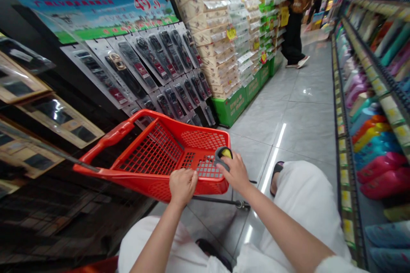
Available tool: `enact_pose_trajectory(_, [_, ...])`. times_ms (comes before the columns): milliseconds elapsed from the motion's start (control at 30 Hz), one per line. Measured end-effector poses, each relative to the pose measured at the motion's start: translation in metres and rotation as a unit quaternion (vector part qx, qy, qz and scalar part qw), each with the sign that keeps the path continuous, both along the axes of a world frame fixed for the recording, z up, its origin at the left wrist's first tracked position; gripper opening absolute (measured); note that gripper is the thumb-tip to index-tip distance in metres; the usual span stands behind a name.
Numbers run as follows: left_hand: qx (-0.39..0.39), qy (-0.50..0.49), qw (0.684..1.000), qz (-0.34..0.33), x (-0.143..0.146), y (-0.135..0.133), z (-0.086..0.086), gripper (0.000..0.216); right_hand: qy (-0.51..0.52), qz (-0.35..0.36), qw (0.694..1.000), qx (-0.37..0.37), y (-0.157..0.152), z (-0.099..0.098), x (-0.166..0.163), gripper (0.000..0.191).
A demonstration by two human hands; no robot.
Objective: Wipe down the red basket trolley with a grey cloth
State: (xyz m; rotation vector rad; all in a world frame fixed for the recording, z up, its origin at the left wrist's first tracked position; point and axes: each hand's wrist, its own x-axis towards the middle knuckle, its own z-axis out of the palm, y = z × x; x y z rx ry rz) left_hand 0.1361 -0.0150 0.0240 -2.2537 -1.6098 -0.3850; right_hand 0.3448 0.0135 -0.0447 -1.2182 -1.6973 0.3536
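Note:
A red plastic shopping basket [153, 153] on wheels stands tilted in the aisle in front of me. My left hand [182, 185] is closed on its near rim. My right hand [236, 171] is wrapped round a small grey and yellow object [224, 154], held over the basket's near right corner. I cannot make out what the object is. My knees in white trousers show below.
Hanging packaged goods [153, 64] cover the left wall rack. Stacked cartons and green crates [230, 51] stand beyond it. Shelves of colourful slippers [378, 136] line the right side. A person [296, 21] stands far down the tiled aisle [304, 106].

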Motion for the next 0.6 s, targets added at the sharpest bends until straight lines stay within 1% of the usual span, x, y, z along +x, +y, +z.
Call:
enact_pose_trajectory(67, [0.024, -0.004, 0.999, 0.029, 0.003, -0.002, 0.000, 0.044, 0.017, 0.016, 1.000, 0.016, -0.032, -0.004, -0.008, 0.030])
enact_pose_trajectory(100, [0.037, -0.011, 0.998, 0.044, 0.005, -0.004, -0.001, 0.043, 0.025, 0.022, 0.999, 0.018, -0.040, -0.006, -0.010, 0.029])
enact_pose_trajectory(133, [0.048, -0.020, 0.997, 0.055, 0.006, -0.005, -0.001, 0.042, 0.033, 0.025, 0.999, 0.017, -0.042, -0.007, -0.011, 0.028])
enact_pose_trajectory(167, [0.056, -0.030, 0.996, 0.059, 0.008, -0.007, -0.002, 0.041, 0.043, 0.021, 0.999, 0.011, -0.037, -0.008, -0.011, 0.027])
enact_pose_trajectory(233, [0.065, -0.045, 0.996, 0.046, 0.010, -0.008, -0.003, 0.040, 0.076, -0.005, 0.997, -0.013, -0.011, -0.008, -0.007, 0.027])
enact_pose_trajectory(300, [0.081, -0.050, 0.995, 0.029, 0.011, -0.009, -0.005, 0.040, 0.146, -0.051, 0.987, -0.046, 0.030, -0.008, -0.001, 0.030])
enact_pose_trajectory(333, [0.092, -0.049, 0.994, 0.024, 0.011, -0.009, -0.005, 0.040, 0.200, -0.078, 0.974, -0.065, 0.051, -0.008, 0.002, 0.033])
enact_pose_trajectory(367, [0.103, -0.045, 0.993, 0.021, 0.011, -0.008, -0.006, 0.040, 0.261, -0.111, 0.955, -0.082, 0.072, -0.008, 0.004, 0.037])
enact_pose_trajectory(433, [0.120, -0.034, 0.992, 0.016, 0.011, -0.007, -0.006, 0.040, 0.338, -0.120, 0.927, -0.110, 0.103, -0.010, 0.005, 0.041])
enact_pose_trajectory(500, [0.130, -0.027, 0.991, 0.015, 0.011, -0.006, -0.007, 0.040, 0.376, -0.110, 0.910, -0.134, 0.115, -0.015, 0.003, 0.042])
enact_pose_trajectory(533, [0.134, -0.026, 0.990, 0.015, 0.011, -0.005, -0.008, 0.040, 0.384, -0.107, 0.906, -0.142, 0.112, -0.020, 0.000, 0.041])
enact_pose_trajectory(600, [0.141, -0.025, 0.990, 0.017, 0.011, -0.004, -0.009, 0.038, 0.385, -0.112, 0.905, -0.143, 0.092, -0.031, -0.007, 0.039])
